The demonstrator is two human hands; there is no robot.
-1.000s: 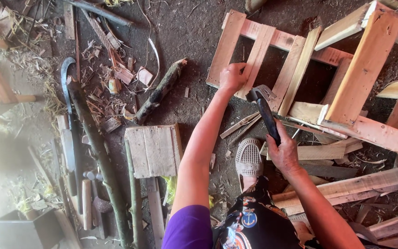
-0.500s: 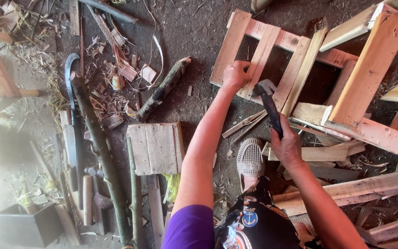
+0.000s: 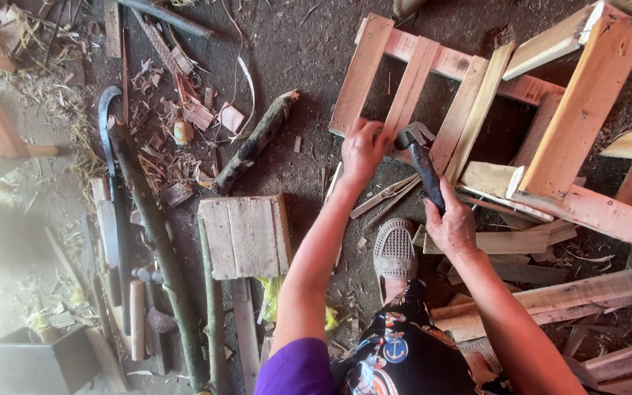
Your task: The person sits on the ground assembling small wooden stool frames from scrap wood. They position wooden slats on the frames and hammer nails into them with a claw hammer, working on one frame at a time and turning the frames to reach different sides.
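Pale, weathered wood makes up the slatted pallet frame (image 3: 411,73) lying on the dark dirt floor (image 3: 309,51). The left hand (image 3: 363,150) presses down on the near end of one slat, fingers curled over something too small to make out. The right hand (image 3: 451,227) is clamped around the black handle of a claw hammer (image 3: 422,157), whose metal head sits just beside the left hand's fingers, over the same slat. A grey woven shoe (image 3: 394,252) rests on the floor between the two forearms. Left of it lies a small square board panel (image 3: 246,235), and farther left a long curved-blade tool (image 3: 111,183) beside a rough branch (image 3: 155,234).
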